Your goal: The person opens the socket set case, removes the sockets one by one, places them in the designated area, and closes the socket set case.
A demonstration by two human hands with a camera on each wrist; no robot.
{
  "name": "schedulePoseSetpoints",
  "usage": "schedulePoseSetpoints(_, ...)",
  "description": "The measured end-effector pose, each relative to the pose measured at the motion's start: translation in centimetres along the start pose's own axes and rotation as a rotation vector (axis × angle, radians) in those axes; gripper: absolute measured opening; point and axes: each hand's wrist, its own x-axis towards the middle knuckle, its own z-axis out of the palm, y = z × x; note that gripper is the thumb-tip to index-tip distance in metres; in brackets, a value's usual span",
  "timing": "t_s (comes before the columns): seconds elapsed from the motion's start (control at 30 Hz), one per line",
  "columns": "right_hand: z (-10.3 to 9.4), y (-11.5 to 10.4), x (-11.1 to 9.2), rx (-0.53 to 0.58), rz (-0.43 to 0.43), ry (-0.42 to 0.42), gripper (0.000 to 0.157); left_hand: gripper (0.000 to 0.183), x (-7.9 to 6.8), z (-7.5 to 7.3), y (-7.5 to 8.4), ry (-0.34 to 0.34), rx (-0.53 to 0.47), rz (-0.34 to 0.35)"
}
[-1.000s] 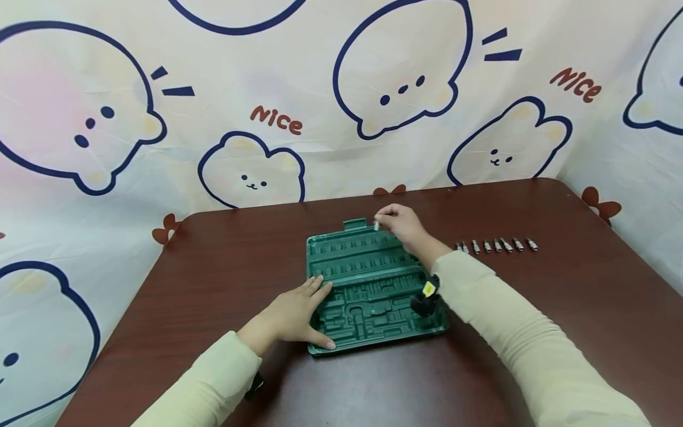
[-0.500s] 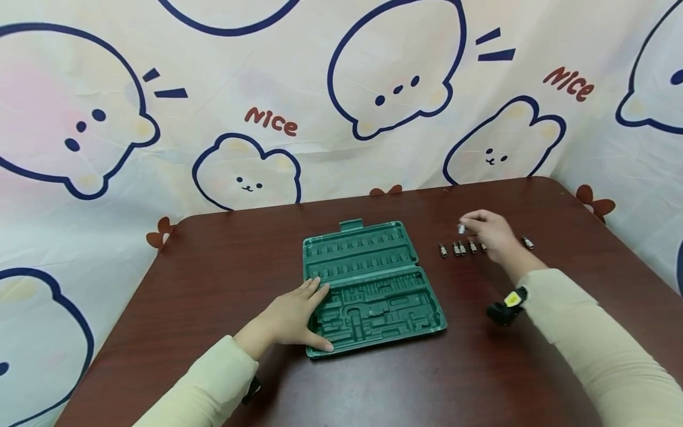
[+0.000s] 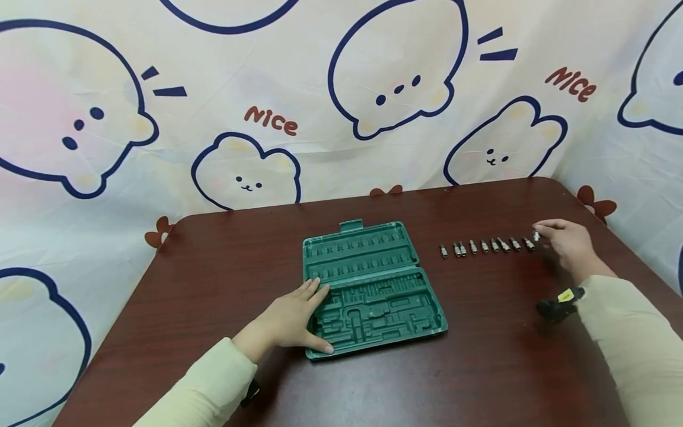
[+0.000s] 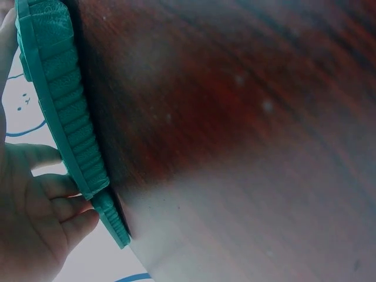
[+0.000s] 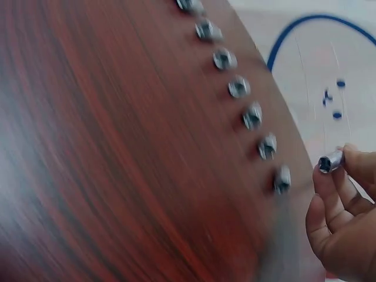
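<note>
My right hand (image 3: 570, 244) pinches a small silver socket (image 5: 331, 161) between thumb and fingertips, just past the right end of a row of sockets. The row of several metal sockets (image 3: 484, 245) lies on the table to the right of the case. A green plastic socket case (image 3: 376, 289) lies unfolded, showing moulded slots in both halves. My left hand (image 3: 288, 317) rests on the case's left edge, fingers spread and thumb at the front corner. In the left wrist view, fingertips touch the ribbed side of the green case (image 4: 64, 100).
The brown wooden table (image 3: 229, 267) carries the case and the sockets. Behind it hangs a white cloth (image 3: 320, 160) printed with cartoon bears. A black wrist camera (image 3: 557, 305) sits under my right wrist.
My right hand has moved from the case's upper right corner, over the row, to the row's right end, with a socket in its fingers. The left hand stays on the case.
</note>
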Motion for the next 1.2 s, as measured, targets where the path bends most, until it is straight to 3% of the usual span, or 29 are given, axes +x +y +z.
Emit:
schedulePoseSetpoints(0.13, -1.1, 0.7, 0.2, -0.106, 0.033, -0.012, 0.022, 0.108, 0.0, 0.0, 0.0, 0.004, 0.003, 0.0)
schedulePoseSetpoints(0.23, -1.5, 1.1, 0.5, -0.132, 0.039, -0.042, 0.022, 0.109, 0.1, 0.0, -0.1, 0.006, 0.005, -0.001)
schedulePoseSetpoints(0.57, -0.8, 1.1, 1.7, -0.304, -0.007, -0.078, 0.033, 0.109, 0.0, 0.0, 0.1, 0.02, -0.005, 0.008)
schedulePoseSetpoints(0.93, 0.0, 0.8, 1.9, -0.353, 0.056, -0.076, 0.042, 0.108, 0.0, 0.0, 0.1, 0.023, -0.006, 0.003)
schedulePoseSetpoints(1.2, 0.1, 0.8, 1.6, -0.318, 0.094, -0.07, 0.045, 0.108, -0.1, 0.0, 0.1, 0.02, -0.001, -0.007)
